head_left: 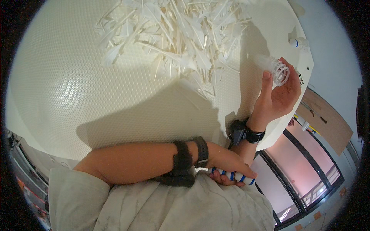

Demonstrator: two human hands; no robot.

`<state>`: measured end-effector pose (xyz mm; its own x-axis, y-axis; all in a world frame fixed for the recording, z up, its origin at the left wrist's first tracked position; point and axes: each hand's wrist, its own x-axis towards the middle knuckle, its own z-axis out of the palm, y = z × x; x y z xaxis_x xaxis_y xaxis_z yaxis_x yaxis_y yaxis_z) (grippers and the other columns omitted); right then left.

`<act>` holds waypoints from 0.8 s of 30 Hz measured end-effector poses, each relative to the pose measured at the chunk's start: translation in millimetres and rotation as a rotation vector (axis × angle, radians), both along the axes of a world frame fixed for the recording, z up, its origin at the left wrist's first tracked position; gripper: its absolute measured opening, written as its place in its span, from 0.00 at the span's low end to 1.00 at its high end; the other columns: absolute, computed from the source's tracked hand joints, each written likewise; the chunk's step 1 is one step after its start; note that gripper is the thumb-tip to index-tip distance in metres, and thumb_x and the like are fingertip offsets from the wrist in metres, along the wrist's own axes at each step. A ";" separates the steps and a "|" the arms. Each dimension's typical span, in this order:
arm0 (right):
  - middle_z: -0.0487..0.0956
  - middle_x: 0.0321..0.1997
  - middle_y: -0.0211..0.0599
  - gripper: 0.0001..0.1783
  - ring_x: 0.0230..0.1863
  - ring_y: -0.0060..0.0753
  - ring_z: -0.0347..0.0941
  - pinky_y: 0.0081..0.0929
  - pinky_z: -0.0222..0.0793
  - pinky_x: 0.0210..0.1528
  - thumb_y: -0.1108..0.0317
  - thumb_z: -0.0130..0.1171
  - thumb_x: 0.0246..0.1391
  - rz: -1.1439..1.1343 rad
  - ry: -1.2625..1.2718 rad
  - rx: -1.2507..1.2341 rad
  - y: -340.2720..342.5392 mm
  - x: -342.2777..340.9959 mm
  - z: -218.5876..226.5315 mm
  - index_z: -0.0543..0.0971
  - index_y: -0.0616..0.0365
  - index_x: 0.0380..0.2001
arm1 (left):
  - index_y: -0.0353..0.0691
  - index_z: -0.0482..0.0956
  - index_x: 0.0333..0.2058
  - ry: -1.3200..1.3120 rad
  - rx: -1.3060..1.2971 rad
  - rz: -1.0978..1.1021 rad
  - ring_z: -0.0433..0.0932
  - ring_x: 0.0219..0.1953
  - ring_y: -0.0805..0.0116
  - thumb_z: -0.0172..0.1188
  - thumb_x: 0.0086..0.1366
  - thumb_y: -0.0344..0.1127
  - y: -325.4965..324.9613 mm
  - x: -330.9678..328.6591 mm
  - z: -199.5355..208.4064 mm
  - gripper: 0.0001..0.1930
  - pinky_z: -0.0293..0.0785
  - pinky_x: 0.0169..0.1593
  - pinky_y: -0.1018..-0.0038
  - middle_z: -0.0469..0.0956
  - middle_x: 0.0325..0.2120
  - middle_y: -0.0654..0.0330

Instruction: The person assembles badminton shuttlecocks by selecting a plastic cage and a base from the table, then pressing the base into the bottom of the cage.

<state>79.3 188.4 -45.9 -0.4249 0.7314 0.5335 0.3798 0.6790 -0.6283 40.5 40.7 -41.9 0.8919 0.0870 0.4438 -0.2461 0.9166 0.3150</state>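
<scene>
My right hand [278,93] is raised over the right edge of the table, palm toward me, shut on a small white plastic lattice cone [276,70] held between thumb and fingers. My left hand [226,163] reaches across my body below the table edge and grips a white stick with blue stripes [237,176]. Both wrists wear dark bands; the left one has a watch [201,151]. A pile of white feathers [181,36] lies on the table, apart from both hands, up and to the left of my right hand.
The table [77,88] is round-edged, cream, with a dimpled surface. A small white cylinder with a blue band [298,42] stands near its far right rim. Beyond the right edge are a brown board [327,119] and window frames [296,173]. My light marbled shirt fills the lower edge.
</scene>
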 end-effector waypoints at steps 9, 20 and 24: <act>0.77 0.58 0.59 0.32 0.58 0.45 0.77 0.40 0.79 0.59 0.86 0.66 0.54 0.040 0.055 -0.022 2.3 3.7 -3.1 0.68 0.65 0.61 | 0.47 0.71 0.32 0.051 -0.023 -0.011 0.53 0.08 0.80 0.46 0.73 0.67 0.6 -4.9 1.7 0.28 0.48 0.11 0.79 0.58 0.11 0.73; 0.78 0.55 0.58 0.33 0.55 0.49 0.78 0.46 0.80 0.57 0.74 0.72 0.54 0.019 0.159 0.051 3.1 4.0 -2.1 0.68 0.66 0.59 | 0.47 0.71 0.32 -0.013 -0.024 -0.008 0.54 0.08 0.81 0.45 0.73 0.67 -0.5 1.0 -2.5 0.28 0.49 0.11 0.79 0.58 0.11 0.74; 0.78 0.57 0.56 0.30 0.56 0.49 0.78 0.44 0.79 0.58 0.73 0.69 0.58 -0.108 0.295 0.231 3.8 11.5 2.0 0.67 0.66 0.59 | 0.49 0.71 0.32 0.002 0.010 -0.015 0.56 0.08 0.82 0.44 0.73 0.70 1.8 0.3 -2.2 0.29 0.52 0.10 0.79 0.60 0.10 0.73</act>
<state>90.8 192.1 -43.9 -0.1558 0.6100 0.7769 0.2823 0.7812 -0.5568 40.8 42.5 -44.1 0.8940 0.0692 0.4427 -0.2320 0.9168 0.3251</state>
